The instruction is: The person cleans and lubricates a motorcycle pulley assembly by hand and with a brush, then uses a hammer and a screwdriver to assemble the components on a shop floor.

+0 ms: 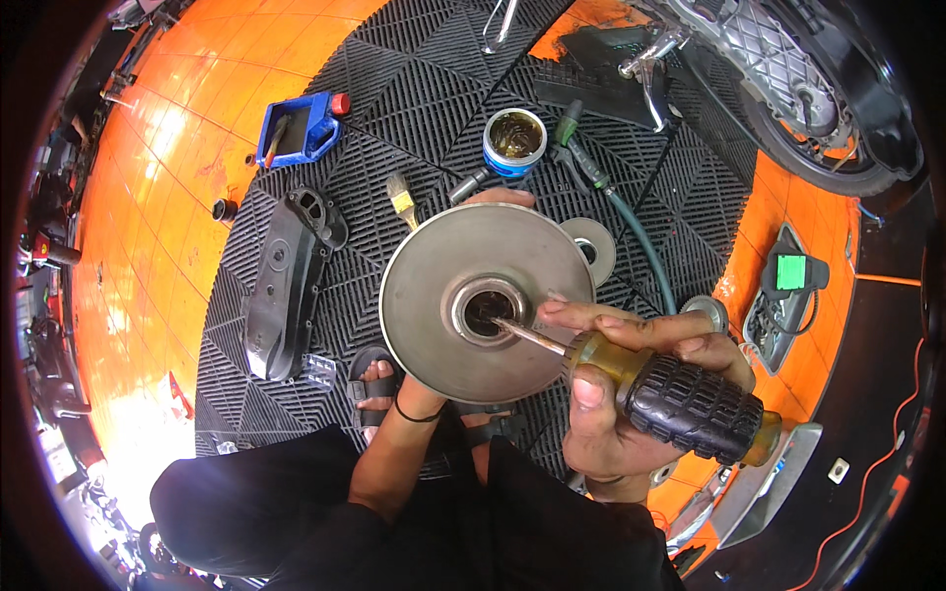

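Observation:
My left hand [501, 197] reaches up from below and grips a round grey metal pulley disc [434, 295]. Most of that hand is hidden behind the disc; only fingertips at the far rim and the wrist show. A raised collar [461, 313] rings the hole in the disc's middle, which looks dark and greasy inside. In my right hand [616, 424] is a screwdriver [695, 409] with a yellow and black grooved handle. Its thin shaft points left, and the tip is at the mouth of the hole. My right index finger stretches along toward the disc's face.
Beyond the disc stand an open tub of grease [515, 138], a green air gun [581, 148] with hose, and a paintbrush [401, 200]. Leftward are a black plastic cover [281, 286] and a blue cut-open jug [315, 143]. A smaller metal disc [603, 258] and a motorbike wheel [788, 148] lie rightward.

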A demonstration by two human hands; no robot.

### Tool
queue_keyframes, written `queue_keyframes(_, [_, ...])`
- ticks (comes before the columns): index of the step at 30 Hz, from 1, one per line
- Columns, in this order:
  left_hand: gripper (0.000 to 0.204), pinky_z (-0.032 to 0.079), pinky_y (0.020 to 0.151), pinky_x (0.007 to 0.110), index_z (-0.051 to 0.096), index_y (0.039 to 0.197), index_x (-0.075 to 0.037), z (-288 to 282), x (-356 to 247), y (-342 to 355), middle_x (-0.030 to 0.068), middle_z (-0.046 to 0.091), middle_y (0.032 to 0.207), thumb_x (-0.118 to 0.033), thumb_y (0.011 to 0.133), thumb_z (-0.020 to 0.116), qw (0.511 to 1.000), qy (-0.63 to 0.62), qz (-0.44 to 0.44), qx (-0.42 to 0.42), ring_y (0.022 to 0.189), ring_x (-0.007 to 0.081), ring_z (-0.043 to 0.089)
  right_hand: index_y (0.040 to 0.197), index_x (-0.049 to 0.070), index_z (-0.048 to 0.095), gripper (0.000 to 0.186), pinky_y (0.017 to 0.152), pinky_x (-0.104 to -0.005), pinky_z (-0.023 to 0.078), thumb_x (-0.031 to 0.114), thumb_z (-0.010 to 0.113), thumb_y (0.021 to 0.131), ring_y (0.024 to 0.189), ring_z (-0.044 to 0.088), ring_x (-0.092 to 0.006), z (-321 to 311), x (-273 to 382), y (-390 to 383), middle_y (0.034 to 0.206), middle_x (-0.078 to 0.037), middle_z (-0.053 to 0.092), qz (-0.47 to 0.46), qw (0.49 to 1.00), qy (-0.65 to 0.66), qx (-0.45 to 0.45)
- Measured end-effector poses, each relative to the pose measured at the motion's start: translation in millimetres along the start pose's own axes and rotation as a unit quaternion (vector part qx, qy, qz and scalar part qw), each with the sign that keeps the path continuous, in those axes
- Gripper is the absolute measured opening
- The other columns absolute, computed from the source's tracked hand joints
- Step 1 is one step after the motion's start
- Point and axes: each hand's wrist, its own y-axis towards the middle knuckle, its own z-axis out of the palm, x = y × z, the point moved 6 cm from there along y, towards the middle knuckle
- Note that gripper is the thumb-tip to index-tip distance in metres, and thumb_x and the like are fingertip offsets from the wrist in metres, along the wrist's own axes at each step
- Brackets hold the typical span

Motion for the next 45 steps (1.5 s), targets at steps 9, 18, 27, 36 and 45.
queue_keyframes(9, [0.058, 0.052, 0.093, 0.027, 0.056, 0.135, 0.005, 0.6, -5.0, 4.2, 0.0144, 0.057, 0.135, -0.029, 0.09, 0.072, 0.999, -0.031, -0.008, 0.006, 0.112, 0.0146, 0.061, 0.126, 0.005, 0.025, 0.062, 0.079, -0.0516, 0.066, 0.008, 0.076, 0.09, 0.087, 0.073, -0.0442, 9.8, -4.4, 3.6, 0.114, -0.022, 0.056, -0.028, 0.998, 0.038, 0.033])
queue_keyframes(18, [0.051, 0.056, 0.089, 0.025, 0.056, 0.136, 0.007, -2.1, -12.0, 5.8, 0.0148, 0.061, 0.134, -0.025, 0.097, 0.065, 0.996, 0.009, 0.064, 0.054, 0.107, 0.0129, 0.066, 0.123, 0.006, 0.028, 0.062, 0.077, -0.0511, 0.066, 0.007, 0.079, 0.088, 0.088, 0.073, -0.0454, 15.4, -9.7, 6.8, 0.112, -0.022, 0.059, -0.034, 0.995, 0.079, 0.043])
queue_keyframes(27, [0.049, 0.052, 0.095, 0.034, 0.063, 0.125, 0.001, -10.5, -9.3, 3.8, 0.0166, 0.062, 0.132, -0.033, 0.091, 0.071, 0.983, 0.133, 0.114, 0.047, 0.112, 0.0214, 0.064, 0.122, 0.004, 0.03, 0.062, 0.078, -0.0477, 0.067, 0.0, 0.08, 0.085, 0.095, 0.073, -0.0462, 12.8, -11.4, 13.2, 0.112, -0.023, 0.059, -0.008, 0.987, 0.091, 0.129])
queue_keyframes(36, [0.045, 0.048, 0.1, 0.039, 0.067, 0.116, -0.004, -13.7, -12.1, -0.8, 0.0172, 0.061, 0.134, -0.035, 0.084, 0.076, 0.988, 0.136, 0.064, 0.03, 0.12, 0.0263, 0.06, 0.12, 0.004, 0.031, 0.059, 0.088, -0.0514, 0.064, -0.008, 0.076, 0.084, 0.1, 0.072, -0.0438, 19.9, -10.8, 10.3, 0.116, -0.023, 0.055, 0.033, 0.984, 0.102, 0.143])
queue_keyframes(45, [0.043, 0.045, 0.102, 0.04, 0.066, 0.116, -0.005, -7.2, -5.7, -5.5, 0.0136, 0.062, 0.134, -0.031, 0.083, 0.076, 0.953, 0.281, 0.106, 0.033, 0.121, 0.0274, 0.06, 0.115, 0.004, 0.037, 0.055, 0.098, -0.0534, 0.057, -0.01, 0.078, 0.08, 0.105, 0.072, -0.0378, 19.0, -34.9, -15.0, 0.113, -0.016, 0.058, 0.097, 0.985, 0.133, 0.056])
